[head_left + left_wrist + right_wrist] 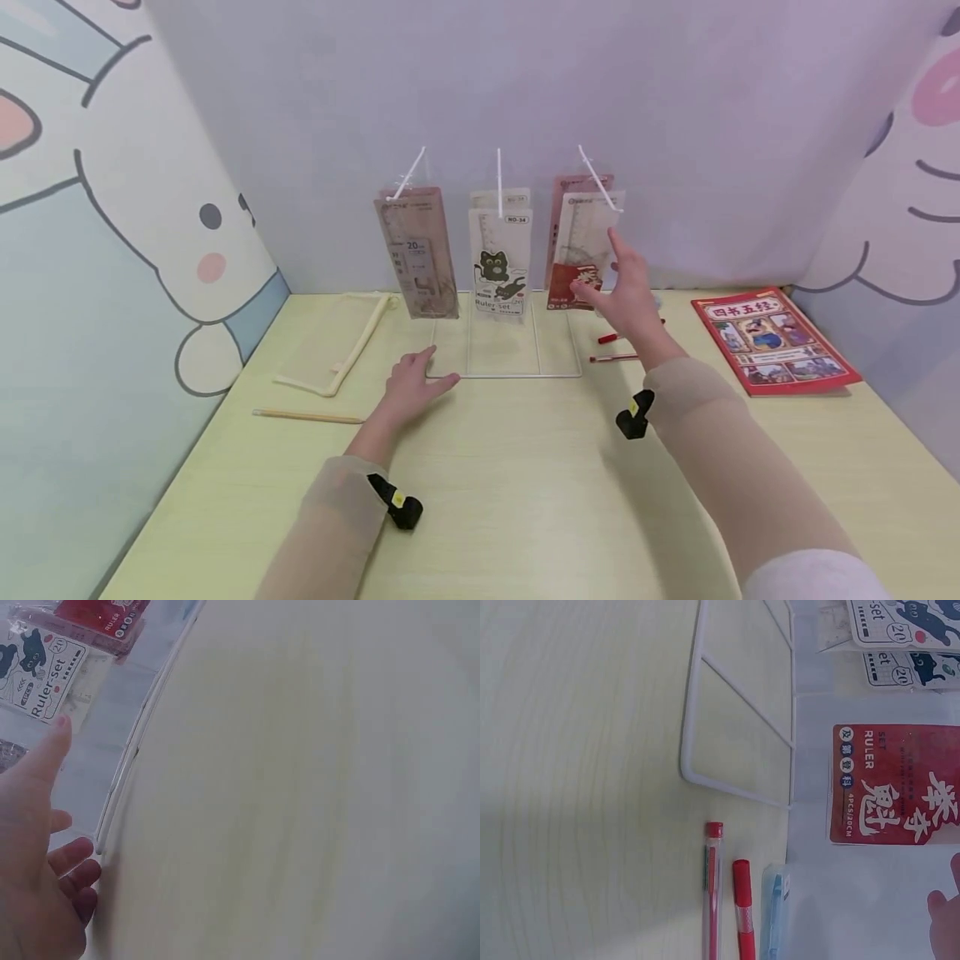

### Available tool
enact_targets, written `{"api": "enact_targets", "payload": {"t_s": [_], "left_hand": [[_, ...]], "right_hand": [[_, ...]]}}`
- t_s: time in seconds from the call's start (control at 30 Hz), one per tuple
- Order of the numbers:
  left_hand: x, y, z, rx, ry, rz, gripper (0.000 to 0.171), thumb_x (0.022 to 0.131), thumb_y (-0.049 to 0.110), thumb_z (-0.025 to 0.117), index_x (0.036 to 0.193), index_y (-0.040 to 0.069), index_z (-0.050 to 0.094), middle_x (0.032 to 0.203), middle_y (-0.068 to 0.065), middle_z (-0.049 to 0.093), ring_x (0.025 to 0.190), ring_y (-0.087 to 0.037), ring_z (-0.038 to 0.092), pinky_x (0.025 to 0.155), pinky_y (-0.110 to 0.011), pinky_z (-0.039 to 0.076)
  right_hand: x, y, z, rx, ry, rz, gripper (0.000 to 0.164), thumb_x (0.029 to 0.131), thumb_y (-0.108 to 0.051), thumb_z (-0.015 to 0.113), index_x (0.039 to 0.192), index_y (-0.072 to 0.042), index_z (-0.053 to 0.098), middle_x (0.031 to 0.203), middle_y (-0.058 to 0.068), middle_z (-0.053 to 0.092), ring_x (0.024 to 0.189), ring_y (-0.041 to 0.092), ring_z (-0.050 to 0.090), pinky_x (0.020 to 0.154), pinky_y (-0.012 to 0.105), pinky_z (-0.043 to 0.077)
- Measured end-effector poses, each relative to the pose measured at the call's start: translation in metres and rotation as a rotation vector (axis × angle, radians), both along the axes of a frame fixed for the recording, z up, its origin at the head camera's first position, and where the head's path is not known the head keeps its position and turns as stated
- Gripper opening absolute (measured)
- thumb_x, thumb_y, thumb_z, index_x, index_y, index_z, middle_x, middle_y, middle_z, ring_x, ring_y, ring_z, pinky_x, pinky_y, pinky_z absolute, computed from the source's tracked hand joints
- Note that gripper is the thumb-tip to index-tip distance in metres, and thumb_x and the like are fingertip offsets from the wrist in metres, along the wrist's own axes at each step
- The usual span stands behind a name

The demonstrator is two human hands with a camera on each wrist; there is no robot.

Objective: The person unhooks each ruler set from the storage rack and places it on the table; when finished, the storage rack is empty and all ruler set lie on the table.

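With right hand [628, 302] spread wide beside the flat red-and-clear plastic ruler packet [587, 237], hanging from the right prong [600, 178] of the white wire rack [517, 376]; pinch edges lightly, slide only along the prong; with left hand [409, 386] loosely spread, steady the rack.

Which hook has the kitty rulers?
The middle hook: its white packs show dark cats. The left hook shows a brownish pack; the right hook, packs with red.

Before you: one white wire rack [517, 377], three-pronged. Hanging from your left: pinkish ruler pack [416, 258], cat-print ruler pack [500, 262], red-bottomed ruler pack [581, 279].
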State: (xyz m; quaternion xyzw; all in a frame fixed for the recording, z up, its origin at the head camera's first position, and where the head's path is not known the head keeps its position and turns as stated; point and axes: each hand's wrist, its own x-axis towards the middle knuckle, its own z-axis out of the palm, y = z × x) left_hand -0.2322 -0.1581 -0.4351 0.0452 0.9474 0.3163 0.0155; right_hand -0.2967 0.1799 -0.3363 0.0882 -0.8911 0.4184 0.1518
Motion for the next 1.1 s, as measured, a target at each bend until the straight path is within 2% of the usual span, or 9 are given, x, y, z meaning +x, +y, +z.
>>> {"api": "enact_targets", "payload": {"t_s": [0.17,0.33,0.5,0.7,0.8,1.1], "left_hand": [[-0.001,0.003,-0.008,0.084,0.029,0.093,0.077,0.084,0.049,0.063,0.143,0.007,0.037,0.128,-0.023,0.041,0.12,-0.04,0.034,0.097,-0.053,0.031],[-0.001,0.002,-0.013,0.099,0.071,0.124,0.076,0.083,0.046,0.067,0.141,0.005,0.04,0.11,-0.018,0.047,0.108,-0.036,0.039,0.089,-0.047,0.037],[-0.001,-0.001,-0.014,0.073,0.112,0.13,0.071,0.083,0.042,0.069,0.137,0.003,0.046,0.101,-0.016,0.047,0.099,-0.035,0.042,0.082,-0.045,0.038],[-0.003,-0.001,-0.014,0.012,0.118,0.153,0.063,0.084,0.044,0.066,0.131,0.003,0.054,0.1,-0.017,0.051,0.094,-0.034,0.046,0.078,-0.044,0.038],[-0.004,0.0,-0.012,-0.013,0.126,0.168,0.06,0.085,0.045,0.065,0.129,0.005,0.056,0.099,-0.016,0.052,0.091,-0.034,0.047,0.076,-0.043,0.038],[-0.004,0.003,-0.013,-0.083,0.114,0.178,0.06,0.085,0.045,0.065,0.13,0.006,0.055,0.105,-0.018,0.055,0.093,-0.034,0.049,0.077,-0.044,0.04]], "right_hand": [[-0.004,-0.002,0.004,-0.039,-0.005,-0.018,0.097,0.08,-0.043,0.072,0.15,-0.038,0.005,0.145,0.014,0.026,0.125,0.037,0.034,0.094,0.057,0.036],[-0.003,-0.005,0.004,-0.169,-0.046,-0.026,0.091,0.082,-0.042,0.07,0.148,-0.042,0.008,0.137,0.014,0.032,0.123,0.033,0.037,0.094,0.052,0.038],[0.001,-0.007,0.005,-0.309,-0.059,-0.042,0.082,0.085,-0.04,0.067,0.147,-0.044,0.013,0.128,0.013,0.033,0.114,0.031,0.043,0.089,0.048,0.044],[0.006,-0.011,0.009,-0.366,-0.05,-0.107,0.079,0.083,-0.042,0.068,0.144,-0.046,0.018,0.126,0.008,0.029,0.108,0.024,0.044,0.082,0.039,0.048],[0.007,-0.012,0.011,-0.397,-0.023,-0.126,0.079,0.082,-0.041,0.07,0.144,-0.044,0.021,0.125,0.006,0.028,0.104,0.021,0.045,0.08,0.034,0.049],[0.015,-0.006,0.009,-0.378,0.065,-0.184,0.072,0.082,-0.039,0.07,0.142,-0.037,0.03,0.124,0.005,0.033,0.091,0.016,0.045,0.066,0.026,0.048]]}}
